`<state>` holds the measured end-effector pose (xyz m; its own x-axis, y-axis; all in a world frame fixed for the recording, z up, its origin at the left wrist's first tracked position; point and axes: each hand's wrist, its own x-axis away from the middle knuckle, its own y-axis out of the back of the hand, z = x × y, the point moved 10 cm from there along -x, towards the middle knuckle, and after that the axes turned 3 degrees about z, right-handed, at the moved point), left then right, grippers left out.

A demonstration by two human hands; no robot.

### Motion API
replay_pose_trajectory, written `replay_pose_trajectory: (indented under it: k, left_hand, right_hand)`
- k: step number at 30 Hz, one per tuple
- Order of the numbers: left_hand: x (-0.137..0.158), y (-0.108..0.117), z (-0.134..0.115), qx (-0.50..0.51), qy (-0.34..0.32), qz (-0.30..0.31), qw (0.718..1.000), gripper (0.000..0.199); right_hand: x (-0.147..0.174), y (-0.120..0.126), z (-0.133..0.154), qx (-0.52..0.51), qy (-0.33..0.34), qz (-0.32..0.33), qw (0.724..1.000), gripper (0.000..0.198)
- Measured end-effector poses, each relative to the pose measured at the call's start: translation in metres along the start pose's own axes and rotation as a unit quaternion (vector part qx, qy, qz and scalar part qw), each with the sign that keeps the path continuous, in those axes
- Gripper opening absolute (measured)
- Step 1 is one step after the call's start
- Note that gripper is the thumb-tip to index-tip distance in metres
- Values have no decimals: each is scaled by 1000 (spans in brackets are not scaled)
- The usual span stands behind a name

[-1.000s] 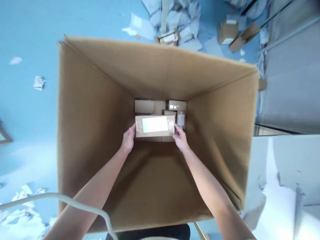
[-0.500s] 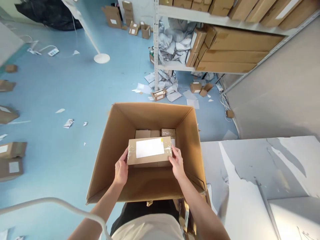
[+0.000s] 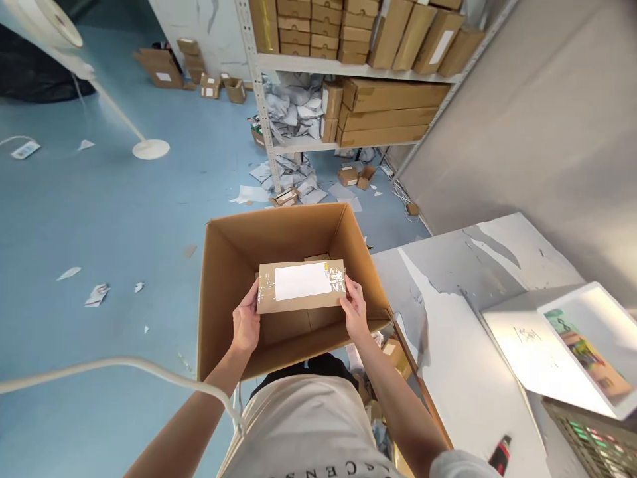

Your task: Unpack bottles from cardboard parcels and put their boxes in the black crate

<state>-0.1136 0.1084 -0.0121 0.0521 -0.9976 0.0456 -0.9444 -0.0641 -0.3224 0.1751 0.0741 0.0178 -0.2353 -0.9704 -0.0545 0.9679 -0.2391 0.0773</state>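
Between my two hands is a small taped cardboard box (image 3: 267,304), its top carrying a white label with a small yellow mark. My left hand (image 3: 246,322) grips its left end, and my right hand (image 3: 355,311) grips the right end with thumb and fingers. The box is level, over the opening of a large open carton (image 3: 229,279). Part of another small box (image 3: 317,257) shows inside the carton behind the held one. Most of the carton's contents are hidden by the held box.
On the right stands a white work table (image 3: 448,338) with a red-black cutter (image 3: 500,455), a white bin (image 3: 592,345) and a dark crate (image 3: 592,435). A shelf rack (image 3: 343,65) full of boxes stands ahead. Paper scraps (image 3: 97,295) litter the blue floor. A white cable (image 3: 114,362) crosses at left.
My view has turned, bringing the bin, crate and cutter on the table into sight. Both hands keep hold of the box, which now sits slightly higher in view and covers more of the carton's contents.
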Motion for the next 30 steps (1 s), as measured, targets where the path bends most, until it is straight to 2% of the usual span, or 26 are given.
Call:
replay_pose_trajectory:
  k: [2,6,11,15,19,22,26,30]
  left_hand:
    - [-4,-11,-2,8,-2,31,999,72]
    - [-9,-42,3,11,19,87,996,75]
    - [-6,-103,25,9,76,165,983,75]
    - [6,-166,39,24,80,235,968,80]
    - [30,-238,59,24,85,311,946,91]
    - [56,-297,80,16,99,368,925,90]
    - [97,-373,115,-4,121,414,902,91]
    - [147,-445,156,-11,158,480,863,93]
  right_hand:
    - [10,9,5,4,12,-25,1000,56]
    - [33,37,12,10,27,-78,997,58]
    - [69,94,16,43,29,-176,983,59]
    - [104,146,18,55,38,-256,964,58]
    - [145,204,14,35,32,-326,944,58]
    - [181,250,11,30,31,-377,925,57]
    - [232,314,4,38,19,-447,894,54]
    - [283,371,-14,59,-16,-508,859,52]
